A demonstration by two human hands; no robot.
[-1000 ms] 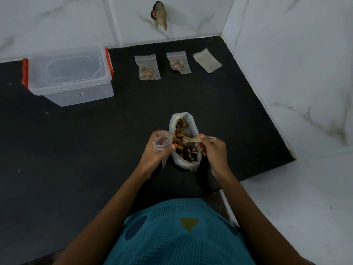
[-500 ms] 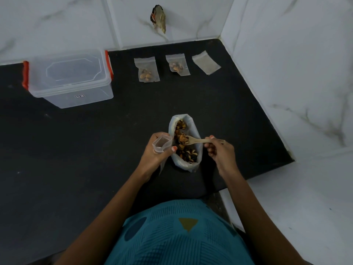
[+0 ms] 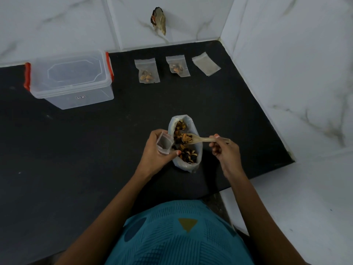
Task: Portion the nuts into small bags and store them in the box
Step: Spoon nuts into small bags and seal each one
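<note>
Currently: left hand [image 3: 156, 151] grips small bag [image 3: 163, 144], mouth propped open beside nut sack [image 3: 183, 166] for short transfer; right hand [image 3: 224, 150] pinches loaded spoon [image 3: 206, 139]. Filled bags [image 3: 146, 70] 12 o'clock; box [image 3: 72, 81] 10 o'clock.

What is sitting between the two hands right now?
In the head view, the open bag of nuts stands between the left hand, holding a small bag, and the right hand, whose spoon of nuts reaches over it.
</note>
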